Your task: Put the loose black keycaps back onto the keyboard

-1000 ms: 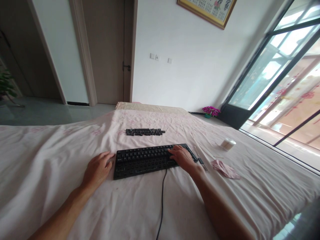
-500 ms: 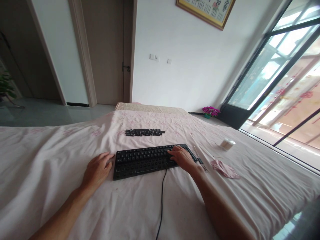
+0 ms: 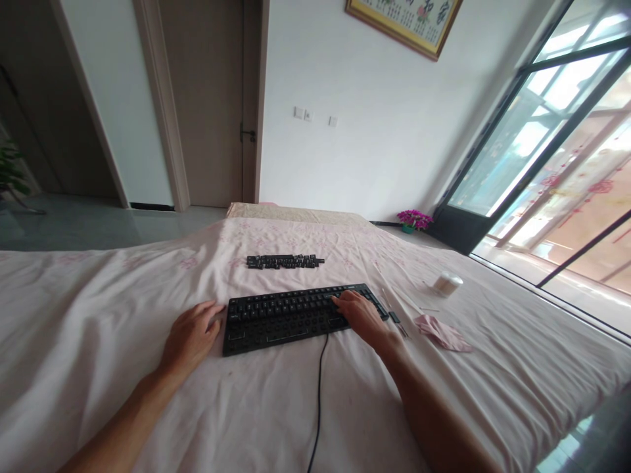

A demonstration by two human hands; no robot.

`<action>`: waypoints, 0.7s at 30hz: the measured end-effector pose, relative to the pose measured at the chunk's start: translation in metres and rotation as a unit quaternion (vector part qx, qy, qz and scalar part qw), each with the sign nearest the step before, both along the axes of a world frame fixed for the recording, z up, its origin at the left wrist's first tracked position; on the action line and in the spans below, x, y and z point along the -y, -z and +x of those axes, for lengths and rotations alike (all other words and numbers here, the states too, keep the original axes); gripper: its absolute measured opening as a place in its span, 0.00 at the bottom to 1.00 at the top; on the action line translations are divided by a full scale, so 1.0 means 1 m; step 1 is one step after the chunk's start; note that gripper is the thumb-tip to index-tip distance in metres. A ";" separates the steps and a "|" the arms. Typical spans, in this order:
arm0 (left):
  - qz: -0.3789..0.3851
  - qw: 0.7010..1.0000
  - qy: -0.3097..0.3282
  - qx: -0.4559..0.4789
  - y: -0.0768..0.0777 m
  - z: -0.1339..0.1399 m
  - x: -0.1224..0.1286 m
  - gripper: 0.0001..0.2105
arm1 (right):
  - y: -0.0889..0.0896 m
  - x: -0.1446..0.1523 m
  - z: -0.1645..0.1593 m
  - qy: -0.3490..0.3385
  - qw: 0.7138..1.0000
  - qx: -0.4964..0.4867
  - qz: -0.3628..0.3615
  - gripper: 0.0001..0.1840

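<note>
A black keyboard (image 3: 280,315) lies on the pink bedsheet, its upper rows covered with keycaps and its lower rows bare. My right hand (image 3: 358,311) rests over the keyboard's right part, fingers bent down onto the keys. Nothing shows held in it, though its fingertips are partly hidden. Flat on the sheet just beyond the keyboard's left edge is my left hand (image 3: 193,330), fingers loosely stretched and holding nothing. Several loose black keycaps (image 3: 283,261) sit in rows behind the keyboard.
A black cable (image 3: 319,401) runs from the keyboard toward me. To the right lie a small dark tool (image 3: 393,316), thin sticks, a crumpled pink cloth (image 3: 444,333) and a white round container (image 3: 447,284). Beyond the bed stands a pot of purple flowers (image 3: 414,220).
My right hand has shifted very slightly on the keys, its thumb and fingers drawing a little closer together. My left hand and the loose keycaps stay where they were.
</note>
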State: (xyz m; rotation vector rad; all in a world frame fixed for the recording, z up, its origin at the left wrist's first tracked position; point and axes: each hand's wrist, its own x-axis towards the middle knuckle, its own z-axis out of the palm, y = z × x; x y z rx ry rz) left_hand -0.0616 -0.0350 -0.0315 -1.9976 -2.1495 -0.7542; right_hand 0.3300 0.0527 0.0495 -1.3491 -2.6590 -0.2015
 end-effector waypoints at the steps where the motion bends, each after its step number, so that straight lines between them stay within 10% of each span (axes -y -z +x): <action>1: -0.001 1.000 -0.001 0.000 0.000 0.000 0.000 0.18 | 0.001 0.001 -0.001 0.005 1.000 0.005 0.006 0.13; 21: -0.007 1.000 -0.001 0.000 -0.001 0.000 0.000 0.18 | 0.013 0.011 -0.005 0.025 0.996 0.045 0.071 0.21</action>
